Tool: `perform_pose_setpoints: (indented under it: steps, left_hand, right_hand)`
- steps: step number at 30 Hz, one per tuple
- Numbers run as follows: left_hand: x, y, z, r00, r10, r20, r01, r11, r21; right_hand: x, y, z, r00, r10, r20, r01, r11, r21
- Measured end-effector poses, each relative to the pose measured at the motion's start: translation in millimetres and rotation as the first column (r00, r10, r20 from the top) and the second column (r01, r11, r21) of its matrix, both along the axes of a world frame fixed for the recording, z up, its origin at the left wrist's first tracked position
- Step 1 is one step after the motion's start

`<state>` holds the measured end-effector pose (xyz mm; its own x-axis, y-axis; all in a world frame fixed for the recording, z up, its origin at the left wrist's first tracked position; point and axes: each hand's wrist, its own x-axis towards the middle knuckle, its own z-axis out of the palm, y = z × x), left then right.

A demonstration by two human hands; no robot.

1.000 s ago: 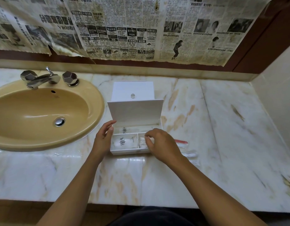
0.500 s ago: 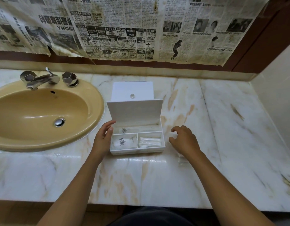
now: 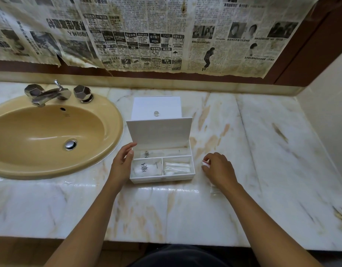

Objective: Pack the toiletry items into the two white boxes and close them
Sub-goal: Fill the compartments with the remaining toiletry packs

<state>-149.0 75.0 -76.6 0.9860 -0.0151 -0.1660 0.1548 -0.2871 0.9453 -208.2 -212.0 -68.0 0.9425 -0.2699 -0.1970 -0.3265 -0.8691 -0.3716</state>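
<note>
An open white box [image 3: 162, 177] stands on the marble counter with its lid [image 3: 159, 132] raised. Its compartments hold white sachets with a dark emblem and clear-wrapped white items. Directly behind it is a second white box [image 3: 156, 106], shut, with a clear knob on its lid. My left hand [image 3: 122, 164] rests against the open box's left side, fingers relaxed. My right hand [image 3: 219, 169] is on the counter just right of the box, fingers curled round a small packet with a red and white end [image 3: 205, 163]. Most of that packet is hidden under the hand.
A tan oval sink [image 3: 49, 135] with a chrome tap [image 3: 49, 93] fills the left of the counter. Old newspaper hangs on the wall behind. A tiled side wall [image 3: 327, 122] bounds the counter on the right. The counter's front edge [image 3: 166, 241] runs near my body.
My right hand left the box's front right compartment, moved right onto the counter and took hold of the red-ended packet. The left hand stayed at the box's side.
</note>
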Motion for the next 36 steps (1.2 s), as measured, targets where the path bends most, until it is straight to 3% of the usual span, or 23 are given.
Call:
perform_pose_setpoints:
  steps: [8,16,20,25,30,36]
  left_hand:
    - [-0.6,0.7,0.5,1.000,0.002,-0.007,-0.002,1.000,0.003]
    - [-1.0,0.1,2.0,1.000,0.005,-0.007,-0.005,1.000,0.002]
    - [-0.8,-0.4,2.4,1.000,0.007,-0.004,-0.007,1.000,0.004]
    - [-1.2,0.1,2.6,1.000,0.000,0.006,0.000,1.000,0.007]
    - [-0.4,0.8,1.7,1.000,-0.005,0.010,0.005,1.000,0.009]
    - [0.4,1.3,-0.6,1.000,-0.009,0.017,0.009,1.000,0.001]
  right_hand:
    - [12.9,18.5,39.0,0.973,-0.028,0.230,-0.009,0.987,0.161]
    - [9.8,61.6,61.1,0.946,0.137,0.295,-0.206,0.955,0.216]
    - [8.2,74.9,54.0,0.949,0.228,0.219,-0.269,0.946,0.183]
    - [8.9,84.5,37.6,0.960,0.280,-0.015,-0.276,0.953,0.121]
    - [12.0,88.5,33.5,0.971,0.237,-0.025,-0.229,0.959,0.166]
    - [13.6,86.3,40.6,0.931,0.327,-0.163,-0.301,0.939,0.164]
